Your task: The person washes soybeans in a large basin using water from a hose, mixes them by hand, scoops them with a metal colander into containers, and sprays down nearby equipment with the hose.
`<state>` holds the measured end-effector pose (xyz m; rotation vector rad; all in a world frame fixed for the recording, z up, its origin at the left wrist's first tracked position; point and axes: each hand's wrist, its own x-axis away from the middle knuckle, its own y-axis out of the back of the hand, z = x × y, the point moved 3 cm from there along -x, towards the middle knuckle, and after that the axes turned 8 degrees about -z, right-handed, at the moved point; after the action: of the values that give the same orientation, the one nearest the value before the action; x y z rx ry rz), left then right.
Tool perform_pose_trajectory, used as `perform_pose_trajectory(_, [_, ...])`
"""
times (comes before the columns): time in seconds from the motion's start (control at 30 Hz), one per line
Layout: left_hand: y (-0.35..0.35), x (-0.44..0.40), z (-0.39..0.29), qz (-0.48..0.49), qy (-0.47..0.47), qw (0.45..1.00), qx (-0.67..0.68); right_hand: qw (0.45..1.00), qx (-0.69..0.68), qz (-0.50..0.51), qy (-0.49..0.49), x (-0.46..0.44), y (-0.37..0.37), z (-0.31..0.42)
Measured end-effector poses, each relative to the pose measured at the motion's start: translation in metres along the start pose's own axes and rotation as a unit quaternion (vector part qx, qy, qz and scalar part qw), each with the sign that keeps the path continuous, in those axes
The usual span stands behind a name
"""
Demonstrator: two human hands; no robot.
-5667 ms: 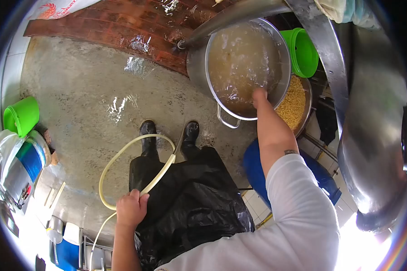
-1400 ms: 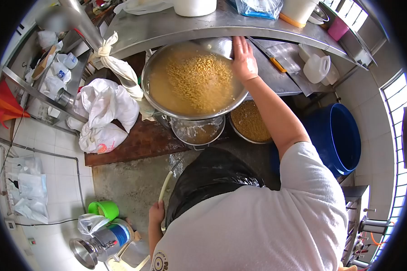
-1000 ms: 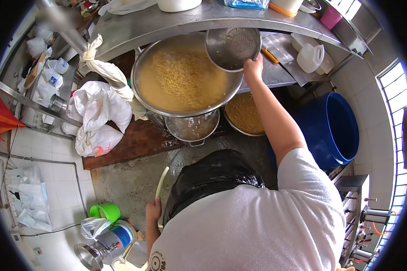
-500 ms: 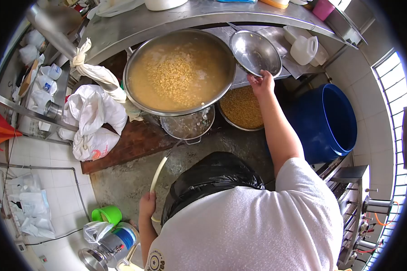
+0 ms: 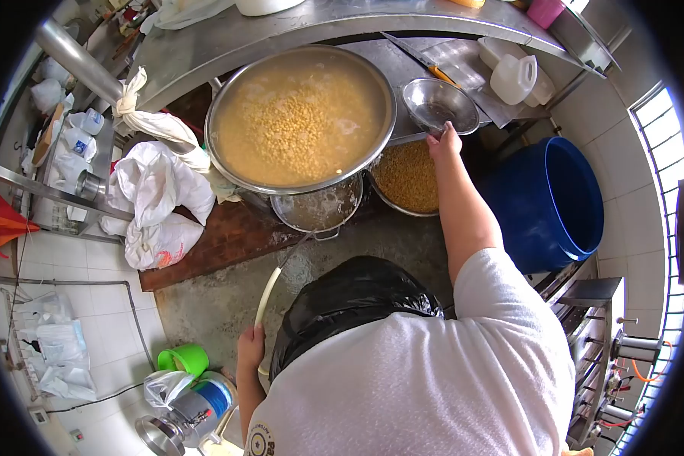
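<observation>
My right hand [image 5: 446, 141] reaches forward, its fingers closed on the near rim of a shiny metal bowl [image 5: 435, 105]. Whether the bowl rests on the metal shelf beneath it, I cannot tell. Down at my left side, my left hand [image 5: 251, 346] is wrapped round a pale hose [image 5: 267, 295]. Water runs from the hose into a metal pot [image 5: 316, 216] on the floor. Above that pot stands a wide metal basin [image 5: 392, 121] of cloudy water and yellow kernels [image 5: 292, 129]. Another pan of golden grain [image 5: 407, 176] sits below the bowl.
A long knife [image 5: 419, 56] with an orange handle lies behind the bowl, near a white plastic jug [image 5: 514, 80]. At the right stands a blue barrel [image 5: 501, 201]. White sacks [image 5: 159, 205] are on the left, and a green bucket [image 5: 184, 359] is lower left.
My right hand has shifted slightly right with the bowl, which now looks smaller and farther away. The orange-handled knife behind it has come into sight. My left hand still holds the hose.
</observation>
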<state>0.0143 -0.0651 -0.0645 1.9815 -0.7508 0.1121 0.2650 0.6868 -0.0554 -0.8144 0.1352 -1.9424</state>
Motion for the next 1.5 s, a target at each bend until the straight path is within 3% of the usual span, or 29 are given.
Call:
perform_pose_trajectory(0.1, [0.004, 0.005, -0.009, 0.002, 0.007, 1.0, 0.008, 0.993, 0.082, -0.048, -0.069, 0.028, 0.009, 0.0])
perform_pose_trajectory(0.17, [-0.002, 0.003, -0.002, -0.007, 0.006, 1.0, 0.013, 0.961, 0.251, 0.097, 0.061, 0.063, 0.012, -0.006])
perform_pose_trajectory(0.2, [-0.003, 0.005, 0.001, -0.015, 0.005, 1.0, 0.016, 0.931, 0.299, 0.135, 0.158, 0.093, 0.009, -0.005])
perform_pose_trajectory(0.23, [-0.005, 0.007, 0.005, -0.015, 0.01, 1.0, 0.018, 0.843, 0.383, 0.185, 0.33, 0.105, 0.008, -0.011])
perform_pose_trajectory(0.3, [-0.005, 0.006, 0.001, -0.005, 0.0, 1.0, 0.009, 0.731, 0.44, 0.296, 0.43, 0.218, -0.008, 0.022])
perform_pose_trajectory(0.33, [-0.005, 0.006, -0.001, -0.004, 0.001, 1.0, 0.008, 0.694, 0.433, 0.364, 0.445, 0.248, -0.011, 0.022])
perform_pose_trajectory(0.37, [-0.004, 0.006, -0.003, -0.001, 0.001, 1.0, 0.003, 0.623, 0.408, 0.447, 0.496, 0.264, -0.016, 0.019])
perform_pose_trajectory(0.4, [-0.004, 0.006, -0.006, 0.002, 0.0, 1.0, -0.002, 0.593, 0.432, 0.476, 0.485, 0.284, -0.019, 0.02])
perform_pose_trajectory(0.5, [-0.004, 0.003, -0.012, 0.001, 0.005, 1.0, -0.004, 0.522, 0.427, 0.525, 0.519, 0.298, -0.029, 0.003])
perform_pose_trajectory(0.6, [-0.008, -0.002, -0.003, 0.001, 0.015, 1.0, 0.006, 0.488, 0.451, 0.531, 0.526, 0.295, -0.034, -0.004])
perform_pose_trajectory(0.73, [-0.009, -0.001, -0.005, 0.009, 0.02, 1.0, 0.007, 0.481, 0.466, 0.543, 0.506, 0.29, -0.035, -0.01])
perform_pose_trajectory(0.83, [-0.009, -0.003, -0.009, 0.016, 0.012, 1.0, 0.006, 0.46, 0.464, 0.498, 0.571, 0.295, -0.029, -0.013])
perform_pose_trajectory(0.9, [-0.012, -0.006, -0.004, 0.009, -0.008, 1.0, -0.007, 0.476, 0.431, 0.489, 0.591, 0.297, -0.017, -0.012])
perform_pose_trajectory(0.97, [-0.014, -0.005, -0.003, 0.013, -0.005, 1.0, 0.005, 0.584, 0.416, 0.473, 0.512, 0.301, -0.006, -0.004])
perform_pose_trajectory(1.03, [-0.013, -0.004, -0.005, 0.019, -0.005, 1.0, 0.013, 0.588, 0.392, 0.487, 0.513, 0.292, 0.013, -0.013])
perform_pose_trajectory(1.1, [-0.012, -0.008, -0.006, 0.014, -0.007, 1.0, 0.019, 0.577, 0.491, 0.552, 0.349, 0.286, 0.049, -0.028])
perform_pose_trajectory(1.17, [-0.013, -0.012, -0.002, 0.023, -0.007, 1.0, 0.014, 0.526, 0.588, 0.555, 0.263, 0.263, 0.092, -0.053])
perform_pose_trajectory(1.2, [-0.014, -0.015, -0.001, 0.021, 0.0, 1.0, 0.012, 0.525, 0.623, 0.549, 0.187, 0.256, 0.103, -0.047])
perform_pose_trajectory(1.23, [-0.015, -0.016, -0.006, 0.026, -0.005, 1.0, 0.009, 0.529, 0.625, 0.543, 0.186, 0.235, 0.114, -0.049])
perform_pose_trajectory(1.3, [-0.011, -0.012, -0.017, 0.024, -0.005, 1.0, 0.01, 0.531, 0.673, 0.421, 0.295, 0.154, 0.137, -0.067])
perform_pose_trajectory(1.37, [-0.008, -0.008, -0.028, 0.018, -0.02, 1.0, -0.001, 0.653, 0.635, 0.243, 0.334, 0.079, 0.143, -0.065])
perform_pose_trajectory(1.43, [-0.007, -0.007, -0.033, 0.011, -0.036, 0.999, -0.014, 0.633, 0.687, 0.172, 0.312, 0.038, 0.137, -0.044])
perform_pose_trajectory(1.5, [-0.005, -0.01, -0.038, -0.011, -0.054, 0.998, -0.02, 0.689, 0.653, 0.131, 0.285, 0.032, 0.137, -0.022])
